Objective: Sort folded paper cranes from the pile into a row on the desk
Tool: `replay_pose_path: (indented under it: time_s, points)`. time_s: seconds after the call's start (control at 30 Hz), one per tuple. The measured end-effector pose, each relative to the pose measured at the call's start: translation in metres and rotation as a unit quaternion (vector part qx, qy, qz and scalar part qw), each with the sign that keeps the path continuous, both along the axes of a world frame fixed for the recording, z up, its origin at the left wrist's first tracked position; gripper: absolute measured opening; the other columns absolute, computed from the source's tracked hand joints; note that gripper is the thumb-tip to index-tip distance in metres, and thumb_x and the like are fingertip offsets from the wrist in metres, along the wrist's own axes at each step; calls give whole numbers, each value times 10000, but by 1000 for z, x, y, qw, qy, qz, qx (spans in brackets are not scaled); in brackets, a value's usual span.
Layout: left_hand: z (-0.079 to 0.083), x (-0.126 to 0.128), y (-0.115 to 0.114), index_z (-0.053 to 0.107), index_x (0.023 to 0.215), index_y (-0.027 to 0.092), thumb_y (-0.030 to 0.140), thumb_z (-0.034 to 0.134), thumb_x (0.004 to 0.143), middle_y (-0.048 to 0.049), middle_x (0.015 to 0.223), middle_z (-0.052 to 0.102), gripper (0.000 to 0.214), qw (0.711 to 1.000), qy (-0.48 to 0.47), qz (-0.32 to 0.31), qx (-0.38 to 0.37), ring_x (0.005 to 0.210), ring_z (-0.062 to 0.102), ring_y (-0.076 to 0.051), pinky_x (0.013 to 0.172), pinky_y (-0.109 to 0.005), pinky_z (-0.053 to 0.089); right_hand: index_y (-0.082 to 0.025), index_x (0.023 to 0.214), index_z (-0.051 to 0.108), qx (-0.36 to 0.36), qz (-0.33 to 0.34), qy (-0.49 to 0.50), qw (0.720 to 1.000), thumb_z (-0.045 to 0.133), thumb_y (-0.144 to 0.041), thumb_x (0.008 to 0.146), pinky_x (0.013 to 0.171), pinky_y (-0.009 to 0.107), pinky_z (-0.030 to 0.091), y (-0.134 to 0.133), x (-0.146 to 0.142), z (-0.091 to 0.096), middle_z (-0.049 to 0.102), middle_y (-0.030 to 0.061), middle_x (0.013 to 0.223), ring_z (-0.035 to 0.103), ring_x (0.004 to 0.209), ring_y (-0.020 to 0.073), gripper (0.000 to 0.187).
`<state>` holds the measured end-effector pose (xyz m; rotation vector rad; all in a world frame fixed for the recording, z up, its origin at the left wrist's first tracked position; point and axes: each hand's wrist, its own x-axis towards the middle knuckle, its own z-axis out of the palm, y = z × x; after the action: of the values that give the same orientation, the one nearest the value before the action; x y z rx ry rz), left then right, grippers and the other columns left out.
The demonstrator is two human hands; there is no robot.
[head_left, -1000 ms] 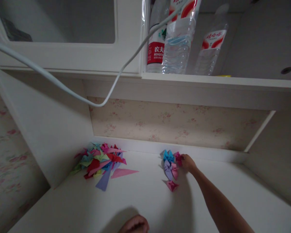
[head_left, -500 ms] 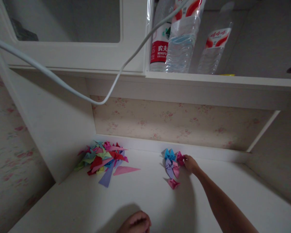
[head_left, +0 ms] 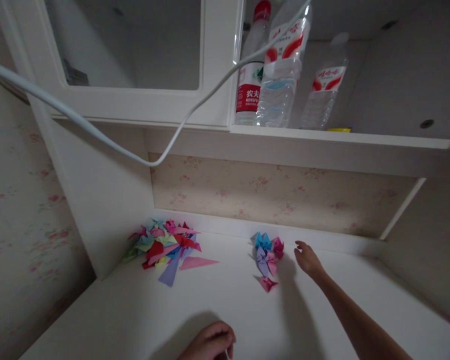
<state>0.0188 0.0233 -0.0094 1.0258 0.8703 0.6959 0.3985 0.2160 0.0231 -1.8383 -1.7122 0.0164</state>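
My right hand (head_left: 306,257) hovers open over the white desk (head_left: 225,310), just right of a small cluster of folded paper pieces (head_left: 267,252) in blue, purple and pink; it touches none of them. A single pink folded piece (head_left: 267,283) lies a little nearer me. My left hand (head_left: 210,342) rests at the desk's near edge with its fingers curled, pinching something thin and white that I cannot make out. A larger heap of coloured folded papers (head_left: 163,245) lies at the back left.
A white cable (head_left: 108,145) sags across the view above the desk. Three water bottles (head_left: 281,75) stand on the shelf (head_left: 341,137) overhead. A white side panel (head_left: 101,200) bounds the desk on the left, flowered wallpaper at the back.
My right hand let go of the magenta folded piece at the small cluster and drew back to the right, fingers opening. The view tilted up slightly.
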Motion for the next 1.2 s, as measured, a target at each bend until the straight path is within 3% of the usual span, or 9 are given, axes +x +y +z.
replay_pose_path:
  time_s: [0.2,0.37,0.53,0.63,0.77,1.03,1.1,1.13,1.2]
  points:
    - [2,6,-9,542,759,177,409,650,710,41,663,529,261,996,-56,33,-61,428,411,-46,418,-217,196,-143,1159,547,-55,3,122,991,394,-346,851,712,318,519,-60,-22,25,665,125,1052,677,771,203,399]
    - [16,5,-19,561,774,159,343,665,717,36,680,540,219,994,-87,48,-51,461,421,-44,448,-208,260,-212,1028,597,-120,126,289,941,475,-460,827,639,286,497,-147,-79,34,683,65,927,661,675,182,342]
    - [30,2,-31,576,792,145,305,686,704,32,685,545,213,993,-85,68,-43,511,442,-47,488,-195,286,-186,841,625,-175,194,468,844,571,-520,776,549,261,429,-227,-146,9,629,16,716,557,548,138,344]
    - [32,0,-37,581,788,142,305,694,703,35,684,545,215,992,-79,94,-32,523,440,-45,500,-185,292,-174,834,653,-161,190,459,853,569,-532,789,496,245,368,-257,-173,-17,603,9,652,487,512,125,371]
    - [30,-1,-42,591,792,142,319,698,705,33,688,542,224,989,-74,125,-10,536,440,-48,506,-179,300,-180,851,690,-139,203,382,891,543,-507,826,523,248,354,-275,-184,-31,597,11,651,487,576,143,360]
    - [29,-9,-30,596,814,167,392,615,740,29,702,573,238,992,78,73,72,488,464,-66,468,-193,321,-189,819,675,-147,212,372,892,513,-515,846,516,241,347,-272,-178,-31,583,7,636,482,581,148,364]
    - [41,-19,-8,625,834,166,370,554,780,13,708,609,223,952,246,61,170,494,504,-89,468,-203,345,-191,813,673,-150,214,375,889,515,-517,843,510,242,347,-270,-178,-34,588,12,634,487,581,152,364]
    - [50,-25,7,642,825,170,357,519,802,7,700,627,225,899,358,83,238,522,538,-107,489,-208,370,-190,810,672,-151,216,376,888,513,-519,842,511,244,349,-269,-178,-35,593,16,635,490,581,154,367]
    - [68,-40,41,656,818,175,318,503,827,-21,808,672,210,856,418,126,278,704,609,-143,609,-217,418,-186,808,673,-153,220,375,887,511,-528,836,515,250,356,-266,-178,-36,602,24,638,497,581,159,380]
